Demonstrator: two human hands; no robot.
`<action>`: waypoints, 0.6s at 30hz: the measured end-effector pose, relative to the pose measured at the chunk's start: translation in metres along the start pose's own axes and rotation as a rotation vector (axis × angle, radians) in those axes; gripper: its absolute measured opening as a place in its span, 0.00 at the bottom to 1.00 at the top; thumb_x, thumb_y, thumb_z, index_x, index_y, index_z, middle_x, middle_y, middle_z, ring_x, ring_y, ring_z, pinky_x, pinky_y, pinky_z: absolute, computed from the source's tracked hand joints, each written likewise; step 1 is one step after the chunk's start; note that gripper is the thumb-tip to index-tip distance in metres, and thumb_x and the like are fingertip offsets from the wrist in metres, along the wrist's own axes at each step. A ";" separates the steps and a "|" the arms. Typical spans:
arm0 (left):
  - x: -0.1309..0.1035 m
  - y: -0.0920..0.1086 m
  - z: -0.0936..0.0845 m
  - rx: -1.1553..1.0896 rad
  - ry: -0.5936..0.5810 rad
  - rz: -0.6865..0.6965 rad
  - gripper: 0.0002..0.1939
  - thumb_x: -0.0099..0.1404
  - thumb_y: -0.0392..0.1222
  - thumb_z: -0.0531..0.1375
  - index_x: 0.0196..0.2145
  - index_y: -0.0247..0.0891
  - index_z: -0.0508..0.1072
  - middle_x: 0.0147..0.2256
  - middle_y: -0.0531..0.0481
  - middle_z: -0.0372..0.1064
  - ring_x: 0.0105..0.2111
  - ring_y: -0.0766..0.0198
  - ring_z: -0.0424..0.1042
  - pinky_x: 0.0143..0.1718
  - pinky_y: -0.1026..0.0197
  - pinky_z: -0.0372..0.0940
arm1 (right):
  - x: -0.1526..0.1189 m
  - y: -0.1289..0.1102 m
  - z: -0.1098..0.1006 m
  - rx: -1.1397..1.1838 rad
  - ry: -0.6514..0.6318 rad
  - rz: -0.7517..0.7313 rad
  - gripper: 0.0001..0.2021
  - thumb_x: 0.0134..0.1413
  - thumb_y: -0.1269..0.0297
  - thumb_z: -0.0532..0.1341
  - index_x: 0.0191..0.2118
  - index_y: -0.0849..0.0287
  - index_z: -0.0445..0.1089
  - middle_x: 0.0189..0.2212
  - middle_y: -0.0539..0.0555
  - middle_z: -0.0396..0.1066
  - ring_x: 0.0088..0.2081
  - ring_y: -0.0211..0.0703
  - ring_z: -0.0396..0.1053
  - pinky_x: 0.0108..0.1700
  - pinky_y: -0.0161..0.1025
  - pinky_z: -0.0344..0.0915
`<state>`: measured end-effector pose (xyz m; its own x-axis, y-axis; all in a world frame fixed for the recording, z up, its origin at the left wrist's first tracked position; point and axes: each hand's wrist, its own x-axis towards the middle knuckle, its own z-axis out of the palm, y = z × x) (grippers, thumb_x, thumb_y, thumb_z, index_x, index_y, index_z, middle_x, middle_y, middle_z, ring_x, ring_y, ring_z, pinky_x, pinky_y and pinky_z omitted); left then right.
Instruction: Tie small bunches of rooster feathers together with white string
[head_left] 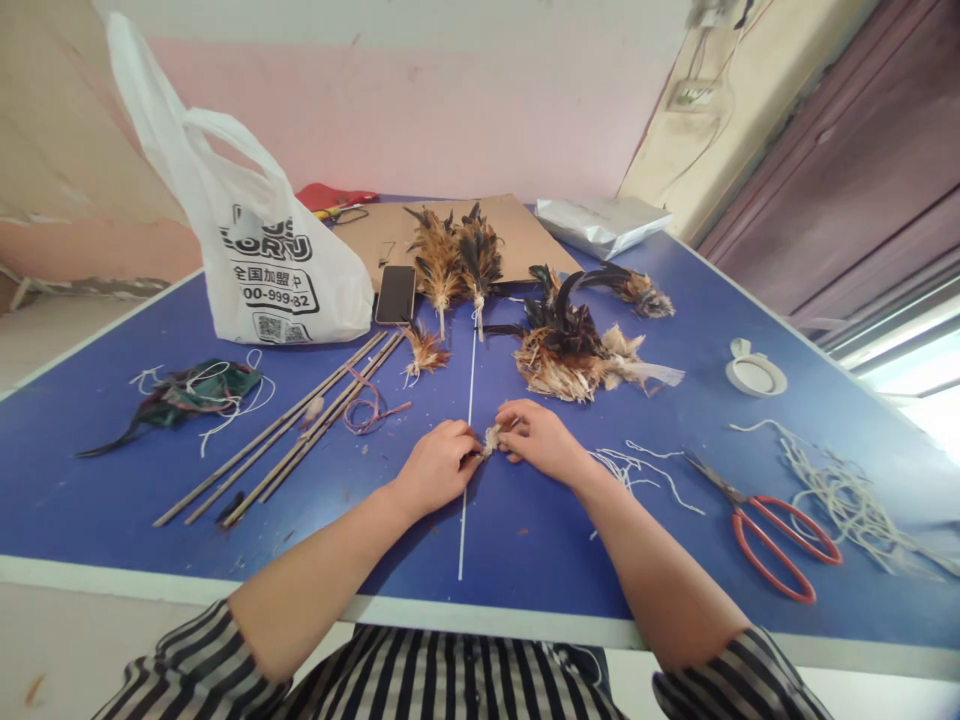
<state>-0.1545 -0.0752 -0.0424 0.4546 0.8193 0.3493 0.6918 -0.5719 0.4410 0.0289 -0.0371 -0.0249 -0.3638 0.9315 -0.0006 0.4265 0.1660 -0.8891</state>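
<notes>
My left hand (pixel 439 465) and my right hand (pixel 544 438) meet low over the blue table, fingers closed on opposite sides of a small pale feather tuft (pixel 491 440). Fingertips hide part of the tuft. Beyond my right hand lies a loose pile of brown and black feathers (pixel 559 350). A small bunch of brown feathers (pixel 426 352) tied with white string rests past my left hand. Two larger feather bunches (pixel 437 260) bound on sticks lie farther back. White string pieces (pixel 630 468) are right of my right wrist.
Red-handled scissors (pixel 780 535) and tangled string (pixel 847 490) lie at right, near a tape roll (pixel 756 375). Thin sticks (pixel 300 430) and a dark green bundle (pixel 199 388) are at left. A white plastic bag (pixel 277 250), phone (pixel 396 294), cardboard (pixel 525 230) and silver packet (pixel 600 225) stand or lie behind.
</notes>
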 end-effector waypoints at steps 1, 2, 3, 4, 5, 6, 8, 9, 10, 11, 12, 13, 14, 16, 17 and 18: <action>0.001 -0.001 -0.003 -0.023 0.010 -0.030 0.06 0.58 0.36 0.55 0.32 0.37 0.71 0.31 0.48 0.65 0.31 0.66 0.64 0.35 0.63 0.60 | -0.002 -0.003 -0.008 0.065 0.005 0.051 0.12 0.41 0.72 0.56 0.37 0.60 0.64 0.29 0.52 0.67 0.23 0.34 0.65 0.22 0.31 0.62; 0.003 -0.002 -0.006 -0.044 0.023 -0.062 0.07 0.58 0.37 0.55 0.33 0.37 0.71 0.30 0.49 0.65 0.30 0.67 0.64 0.34 0.63 0.60 | -0.004 -0.007 -0.018 0.089 0.035 0.096 0.16 0.42 0.71 0.56 0.42 0.60 0.63 0.23 0.49 0.67 0.21 0.34 0.65 0.21 0.31 0.62; 0.004 -0.002 -0.009 -0.058 0.037 -0.095 0.07 0.58 0.38 0.55 0.33 0.36 0.71 0.30 0.49 0.65 0.28 0.67 0.64 0.33 0.64 0.60 | -0.006 -0.009 -0.028 0.084 0.084 0.117 0.18 0.43 0.70 0.56 0.45 0.60 0.62 0.18 0.46 0.65 0.19 0.34 0.64 0.21 0.31 0.61; 0.005 -0.001 -0.011 -0.059 0.049 -0.125 0.07 0.58 0.39 0.55 0.31 0.36 0.71 0.29 0.49 0.65 0.27 0.68 0.64 0.32 0.64 0.60 | -0.007 -0.010 -0.037 0.080 0.162 0.120 0.17 0.43 0.69 0.56 0.44 0.60 0.63 0.16 0.45 0.64 0.17 0.33 0.63 0.21 0.31 0.60; 0.007 0.000 -0.013 -0.044 0.057 -0.149 0.08 0.57 0.42 0.55 0.29 0.36 0.71 0.28 0.49 0.65 0.27 0.67 0.64 0.31 0.64 0.60 | -0.008 -0.011 -0.045 0.084 0.225 0.118 0.16 0.44 0.67 0.57 0.43 0.60 0.64 0.16 0.45 0.64 0.16 0.32 0.61 0.20 0.30 0.60; 0.008 0.002 -0.013 -0.017 0.058 -0.165 0.10 0.57 0.45 0.56 0.27 0.36 0.71 0.27 0.50 0.64 0.27 0.67 0.64 0.31 0.63 0.60 | -0.008 -0.010 -0.052 0.086 0.275 0.116 0.16 0.44 0.66 0.57 0.42 0.60 0.65 0.15 0.46 0.64 0.16 0.32 0.61 0.20 0.30 0.60; 0.011 0.006 -0.011 0.066 0.030 -0.177 0.13 0.54 0.50 0.57 0.24 0.37 0.71 0.26 0.50 0.64 0.28 0.65 0.65 0.31 0.62 0.60 | -0.007 -0.006 -0.060 0.088 0.343 0.115 0.15 0.43 0.64 0.58 0.40 0.61 0.66 0.15 0.47 0.65 0.16 0.32 0.61 0.20 0.30 0.59; 0.012 0.009 -0.008 0.110 0.004 -0.177 0.13 0.53 0.51 0.58 0.23 0.37 0.71 0.25 0.50 0.64 0.28 0.64 0.65 0.31 0.62 0.59 | -0.007 -0.003 -0.062 0.086 0.366 0.119 0.15 0.42 0.64 0.58 0.39 0.61 0.67 0.15 0.47 0.65 0.15 0.32 0.61 0.20 0.30 0.59; 0.013 0.012 -0.005 0.151 -0.024 -0.178 0.12 0.52 0.50 0.59 0.23 0.38 0.71 0.25 0.50 0.64 0.29 0.63 0.65 0.30 0.62 0.59 | -0.006 -0.001 -0.061 0.083 0.384 0.126 0.15 0.42 0.63 0.58 0.39 0.62 0.67 0.15 0.47 0.65 0.15 0.32 0.61 0.19 0.30 0.58; 0.014 0.014 -0.002 0.185 -0.050 -0.181 0.10 0.52 0.48 0.59 0.22 0.38 0.70 0.25 0.49 0.65 0.29 0.63 0.65 0.29 0.62 0.59 | -0.005 0.000 -0.061 0.079 0.398 0.132 0.15 0.42 0.62 0.58 0.38 0.62 0.67 0.15 0.48 0.66 0.15 0.32 0.61 0.19 0.30 0.58; 0.015 0.015 0.000 0.211 -0.066 -0.190 0.08 0.53 0.45 0.59 0.22 0.38 0.70 0.25 0.49 0.65 0.28 0.63 0.66 0.29 0.62 0.58 | -0.005 0.001 -0.059 0.074 0.407 0.138 0.15 0.42 0.62 0.58 0.38 0.62 0.67 0.15 0.48 0.66 0.15 0.32 0.61 0.19 0.30 0.58; 0.017 0.016 0.001 0.228 -0.074 -0.200 0.07 0.53 0.43 0.58 0.22 0.38 0.71 0.25 0.49 0.65 0.28 0.63 0.66 0.28 0.63 0.58 | -0.005 0.001 -0.058 0.069 0.411 0.142 0.15 0.42 0.62 0.58 0.39 0.62 0.67 0.16 0.48 0.66 0.16 0.33 0.61 0.18 0.30 0.57; 0.018 0.015 0.001 0.237 -0.073 -0.210 0.06 0.53 0.41 0.58 0.22 0.38 0.71 0.25 0.49 0.66 0.27 0.63 0.66 0.27 0.63 0.58 | -0.005 0.001 -0.057 0.065 0.415 0.145 0.15 0.42 0.61 0.58 0.39 0.62 0.67 0.16 0.49 0.67 0.16 0.33 0.61 0.18 0.29 0.57; 0.024 0.009 -0.003 0.238 -0.034 -0.233 0.07 0.54 0.41 0.57 0.23 0.39 0.71 0.25 0.50 0.66 0.27 0.64 0.66 0.27 0.63 0.58 | -0.005 0.000 -0.057 0.062 0.417 0.146 0.16 0.42 0.61 0.58 0.39 0.62 0.67 0.17 0.49 0.67 0.16 0.33 0.61 0.18 0.30 0.57; 0.027 0.005 -0.008 0.237 0.007 -0.247 0.07 0.55 0.42 0.56 0.23 0.39 0.72 0.26 0.50 0.67 0.27 0.64 0.66 0.28 0.63 0.58 | -0.005 0.000 -0.057 0.064 0.418 0.147 0.16 0.42 0.61 0.58 0.39 0.62 0.68 0.17 0.50 0.68 0.16 0.33 0.61 0.18 0.30 0.57; 0.031 -0.001 -0.013 0.240 0.061 -0.265 0.09 0.56 0.43 0.56 0.24 0.39 0.72 0.26 0.50 0.67 0.27 0.64 0.66 0.28 0.63 0.58 | -0.005 -0.001 -0.058 0.067 0.418 0.149 0.16 0.42 0.61 0.58 0.39 0.62 0.68 0.17 0.50 0.68 0.16 0.33 0.61 0.18 0.30 0.57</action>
<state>-0.1483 -0.0493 -0.0213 0.2124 0.9298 0.3007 0.8966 -0.3078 0.3183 0.0785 -0.0232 0.0020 0.0694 0.9967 0.0419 0.3892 0.0116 -0.9211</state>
